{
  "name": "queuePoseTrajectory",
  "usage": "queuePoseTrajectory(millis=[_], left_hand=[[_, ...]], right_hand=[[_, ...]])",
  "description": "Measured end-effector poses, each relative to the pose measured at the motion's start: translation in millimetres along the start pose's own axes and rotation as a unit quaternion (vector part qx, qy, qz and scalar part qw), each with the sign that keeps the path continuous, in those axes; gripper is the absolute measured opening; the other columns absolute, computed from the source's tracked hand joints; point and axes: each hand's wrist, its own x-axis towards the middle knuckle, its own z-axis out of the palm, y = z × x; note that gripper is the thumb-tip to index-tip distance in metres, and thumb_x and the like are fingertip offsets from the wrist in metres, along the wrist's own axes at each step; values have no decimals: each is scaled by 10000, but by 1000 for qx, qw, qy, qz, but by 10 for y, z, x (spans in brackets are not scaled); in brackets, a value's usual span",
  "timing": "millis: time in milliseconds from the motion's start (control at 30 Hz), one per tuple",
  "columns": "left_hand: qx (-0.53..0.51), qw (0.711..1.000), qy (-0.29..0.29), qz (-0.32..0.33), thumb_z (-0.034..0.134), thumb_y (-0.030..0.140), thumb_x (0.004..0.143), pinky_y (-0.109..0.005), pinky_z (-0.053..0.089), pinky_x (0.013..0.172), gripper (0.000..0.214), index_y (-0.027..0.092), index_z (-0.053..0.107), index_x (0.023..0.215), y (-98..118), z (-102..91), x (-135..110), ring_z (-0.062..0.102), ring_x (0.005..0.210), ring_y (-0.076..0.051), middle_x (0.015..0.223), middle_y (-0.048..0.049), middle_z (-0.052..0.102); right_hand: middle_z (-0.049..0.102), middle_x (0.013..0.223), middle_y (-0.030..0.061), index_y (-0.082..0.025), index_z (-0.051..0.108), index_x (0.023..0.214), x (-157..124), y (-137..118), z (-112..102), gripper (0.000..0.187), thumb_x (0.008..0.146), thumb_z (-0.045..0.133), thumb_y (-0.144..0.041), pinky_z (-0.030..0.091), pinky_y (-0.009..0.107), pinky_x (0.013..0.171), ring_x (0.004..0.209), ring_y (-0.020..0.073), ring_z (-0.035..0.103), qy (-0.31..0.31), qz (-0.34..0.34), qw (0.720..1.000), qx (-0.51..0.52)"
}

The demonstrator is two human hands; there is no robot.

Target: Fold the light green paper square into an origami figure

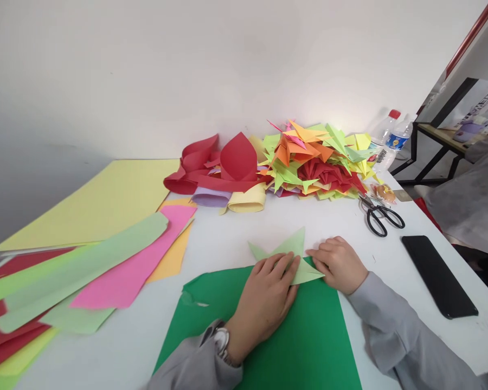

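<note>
A pale green folded paper (pixel 308 274) with several pointed tips lies over the far edge of a dark green sheet (pixel 309 346). My left hand (pixel 268 295), a watch on its wrist, rests on this paper with fingers stretched out and lying flat, covering its middle. Close on the right, my right hand (pixel 338 264) is curled, its index finger and thumb at the paper's right-hand tip. The exact contact of those fingertips is partly hidden.
Scissors (pixel 380 215) and a black phone (pixel 439 276) lie at the right. Behind are folded paper stars (pixel 329 173), red rolled paper (pixel 239 157) and plastic bottles (pixel 396 141). Coloured strips (pixel 122 271) and a large yellow sheet (pixel 101 203) lie left. A person in grey (pixel 467 200) is at the far right.
</note>
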Motion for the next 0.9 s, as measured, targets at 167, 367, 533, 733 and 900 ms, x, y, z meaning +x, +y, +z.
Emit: queuePoseTrajectory(millis=[167,367,533,733,900], left_hand=[[-9,1000,-3,-5,467,294,927,-406,426,920,385,189,541,1290,6,-9,2,521,1139,-262,1283,-92,578],[0,999,32,20,449,315,924,-428,438,960,430,69,533,1267,3,-4,-84,520,1181,-292,1285,-166,579],[12,999,37,14,463,323,906,-459,452,955,419,83,558,1237,10,-11,-131,523,1189,-319,1301,-176,570],[-38,998,40,17,480,307,891,-472,479,927,397,79,596,1194,-24,-72,-111,524,1171,-323,1281,-169,585],[-76,994,76,-5,458,201,883,-452,488,918,264,112,676,1003,-15,-94,-112,548,1093,-290,1154,-137,646]], right_hand=[[582,739,32,-248,677,1105,20,-6,-27,387,749,615,-111,253,324,670,733,185,489,-59,-23,997,-36],[594,808,48,-235,646,1154,18,4,-50,453,714,721,-160,252,322,688,770,193,476,-74,-52,993,-69],[574,748,40,-229,627,1198,4,5,16,368,856,576,-105,272,326,677,721,185,457,-3,-83,994,-67],[526,708,23,-305,682,1116,5,33,103,315,893,570,-113,280,313,675,699,174,431,29,-85,994,-55],[523,707,21,-274,685,1114,-11,74,133,326,885,564,-76,277,299,676,710,170,429,52,-85,994,-37]])
